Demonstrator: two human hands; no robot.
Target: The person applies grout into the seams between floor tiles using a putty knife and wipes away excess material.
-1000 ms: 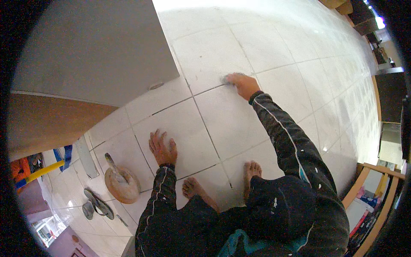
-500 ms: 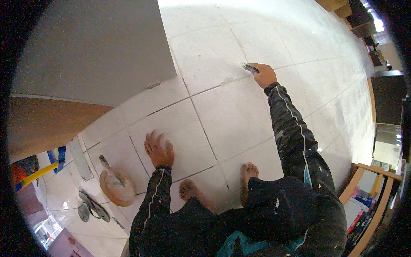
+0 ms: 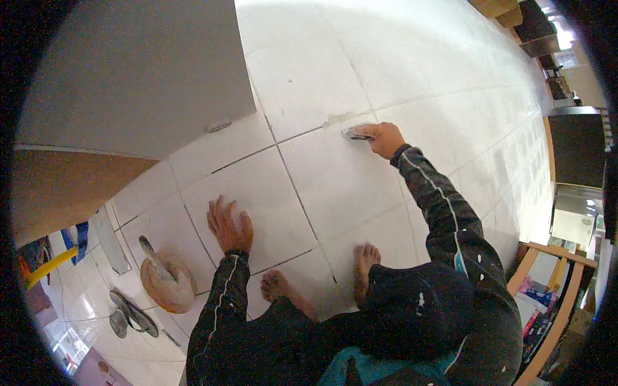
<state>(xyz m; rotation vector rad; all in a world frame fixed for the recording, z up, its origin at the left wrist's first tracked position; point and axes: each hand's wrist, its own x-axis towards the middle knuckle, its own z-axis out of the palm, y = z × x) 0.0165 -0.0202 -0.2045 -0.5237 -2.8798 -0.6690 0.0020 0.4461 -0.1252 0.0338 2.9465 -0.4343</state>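
Bent over white floor tiles [image 3: 335, 186] with dark joints, I have my right hand [image 3: 385, 139] shut on a scraper [image 3: 358, 135], its blade blurred, against the floor. A pale filler smear [image 3: 338, 118] covers part of the joint just above it. My left hand [image 3: 228, 225] rests on a tile with fingers spread, holding nothing. To its lower left lies a round tan pan [image 3: 170, 296] with a trowel [image 3: 154, 258] in it. My bare feet are between my hands.
A grey panel [image 3: 135, 71] over a wooden board [image 3: 71, 186] fills the upper left. Grey sandals [image 3: 138, 315], a pale strip [image 3: 111, 241] and a yellow-handled tool [image 3: 51, 266] lie at left. A wooden crate [image 3: 554, 315] and dark furniture [image 3: 576, 148] line the right.
My right hand swept up and rightward, then back down toward the left with the scraper. The pale smear now shows along the joint where that hand was. My left hand stays spread on the floor.
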